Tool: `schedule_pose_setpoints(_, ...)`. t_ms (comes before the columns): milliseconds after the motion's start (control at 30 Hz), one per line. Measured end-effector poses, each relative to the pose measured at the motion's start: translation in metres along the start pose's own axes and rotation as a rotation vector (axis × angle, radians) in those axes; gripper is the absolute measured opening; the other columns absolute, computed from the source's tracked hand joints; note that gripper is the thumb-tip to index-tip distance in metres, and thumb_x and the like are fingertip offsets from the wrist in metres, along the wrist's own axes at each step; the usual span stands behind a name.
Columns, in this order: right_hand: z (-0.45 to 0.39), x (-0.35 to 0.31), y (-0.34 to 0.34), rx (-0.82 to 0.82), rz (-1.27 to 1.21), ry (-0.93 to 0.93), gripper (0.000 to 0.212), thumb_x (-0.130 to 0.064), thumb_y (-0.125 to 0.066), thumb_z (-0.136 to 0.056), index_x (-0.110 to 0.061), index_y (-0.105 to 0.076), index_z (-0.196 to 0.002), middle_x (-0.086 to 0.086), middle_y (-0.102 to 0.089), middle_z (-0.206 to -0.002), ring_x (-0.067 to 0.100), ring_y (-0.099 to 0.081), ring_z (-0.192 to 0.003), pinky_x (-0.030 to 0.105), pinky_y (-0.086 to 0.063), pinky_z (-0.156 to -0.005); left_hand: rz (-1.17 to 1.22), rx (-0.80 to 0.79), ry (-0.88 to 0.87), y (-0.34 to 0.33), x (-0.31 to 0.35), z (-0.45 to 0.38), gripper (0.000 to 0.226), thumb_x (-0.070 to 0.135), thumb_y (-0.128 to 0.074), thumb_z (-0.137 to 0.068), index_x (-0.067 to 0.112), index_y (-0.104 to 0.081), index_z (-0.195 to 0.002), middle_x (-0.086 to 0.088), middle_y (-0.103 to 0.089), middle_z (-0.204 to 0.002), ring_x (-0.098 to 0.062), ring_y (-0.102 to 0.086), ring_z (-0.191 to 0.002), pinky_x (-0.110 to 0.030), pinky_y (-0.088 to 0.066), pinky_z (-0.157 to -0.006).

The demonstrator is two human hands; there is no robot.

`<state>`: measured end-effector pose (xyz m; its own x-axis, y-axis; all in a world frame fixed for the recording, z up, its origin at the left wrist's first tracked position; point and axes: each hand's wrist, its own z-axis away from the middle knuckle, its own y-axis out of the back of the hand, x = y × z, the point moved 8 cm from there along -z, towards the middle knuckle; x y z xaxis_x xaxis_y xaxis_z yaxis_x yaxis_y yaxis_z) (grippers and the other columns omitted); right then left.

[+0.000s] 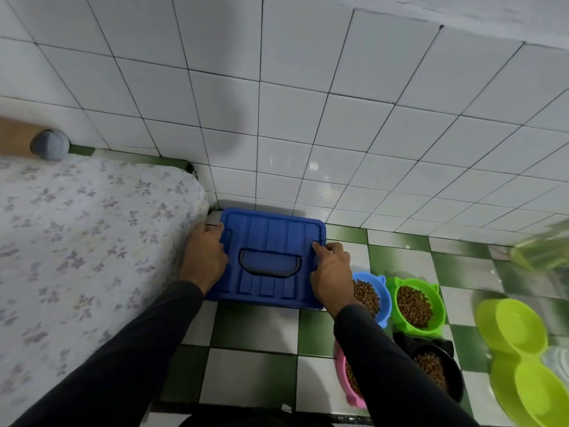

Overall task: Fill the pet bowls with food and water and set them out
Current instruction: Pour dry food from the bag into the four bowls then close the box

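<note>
checkered tile floor (252,331); ribbed rectangular blue lid (271,238)

The right sleeve (385,359) hides much of the pink bowl (346,383); the yellow-green container (542,252) is blurred.

Four kibble-filled bowls, blue (374,295), green (415,305), pink (346,380) and black (437,369), sit on the floor right of a closed blue bin (271,238); an empty lime double bowl (520,359) lies farther right.
</note>
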<state>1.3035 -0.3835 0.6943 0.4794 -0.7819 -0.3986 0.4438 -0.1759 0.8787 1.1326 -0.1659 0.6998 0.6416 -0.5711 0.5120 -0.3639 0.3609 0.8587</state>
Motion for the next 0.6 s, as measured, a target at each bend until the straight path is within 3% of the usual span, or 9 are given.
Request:
schedule_pose_setpoints(200,-0.003,0.005,-0.002,0.027,-0.041,-0.013,0.063,-0.004,-0.060,-0.092,-0.016,-0.043,-0.152,0.010,-0.039,-0.146,0.029,-0.040,-0.128,0.034,-0.042,-0.108,-0.048,-0.014,0.010,-0.008,-0.008,0.002,0.056,-0.009,-0.072,-0.081,-0.005,-0.060,-0.135,-0.019,-0.057,-0.102,-0.032,-0.054,-0.090,-0.040,-0.051,-0.076)
schedule_pose_setpoints(300,-0.005,0.007,-0.003,0.044,-0.070,-0.028,0.061,-0.003,-0.059,-0.093,-0.016,-0.046,-0.150,0.011,-0.041,-0.144,0.030,-0.040,-0.127,0.035,-0.042,-0.109,-0.003,-0.002,0.017,-0.009,-0.008,0.004,0.056,-0.008,-0.072,-0.081,-0.004,-0.061,-0.136,-0.021,-0.054,-0.110,-0.038,-0.055,-0.097,-0.049,-0.055,-0.083)
schedule_pose_setpoints(400,-0.006,0.009,-0.003,0.048,-0.085,-0.061,0.059,-0.005,-0.057,-0.094,-0.021,-0.046,-0.150,0.012,-0.042,-0.140,0.029,-0.041,-0.126,0.035,-0.040,-0.107,0.036,0.044,0.088,-0.007,-0.013,0.004,0.049,-0.006,-0.065,-0.085,0.006,-0.064,-0.133,-0.027,-0.050,-0.127,-0.048,-0.049,-0.114,-0.053,-0.048,-0.096)
schedule_pose_setpoints(467,-0.005,0.011,-0.004,0.031,-0.073,-0.083,0.059,-0.007,-0.057,-0.096,-0.024,-0.044,-0.150,0.013,-0.041,-0.139,0.031,-0.041,-0.125,0.037,-0.041,-0.106,0.114,0.048,0.104,-0.007,-0.015,0.007,0.051,-0.005,-0.062,-0.090,0.010,-0.061,-0.139,-0.026,-0.048,-0.133,-0.042,-0.051,-0.115,-0.039,-0.047,-0.099)
schedule_pose_setpoints(533,-0.005,0.012,-0.007,0.010,-0.080,-0.085,0.060,-0.006,-0.056,-0.095,-0.025,-0.042,-0.151,0.015,-0.042,-0.137,0.032,-0.044,-0.123,0.040,-0.044,-0.104,0.187,0.029,0.090,-0.009,-0.015,0.010,0.054,-0.004,-0.060,-0.097,0.008,-0.052,-0.148,-0.021,-0.052,-0.128,-0.021,-0.054,-0.098,-0.015,-0.042,-0.087)
schedule_pose_setpoints(600,-0.007,0.012,-0.010,-0.002,-0.117,-0.077,0.062,-0.004,-0.056,-0.095,-0.026,-0.042,-0.150,0.018,-0.048,-0.131,0.027,-0.054,-0.105,0.033,-0.048,-0.094,0.203,0.027,0.091,-0.011,-0.020,0.009,0.053,0.000,-0.058,-0.101,0.010,-0.047,-0.152,-0.021,-0.059,-0.127,-0.020,-0.054,-0.098,-0.012,-0.035,-0.086)
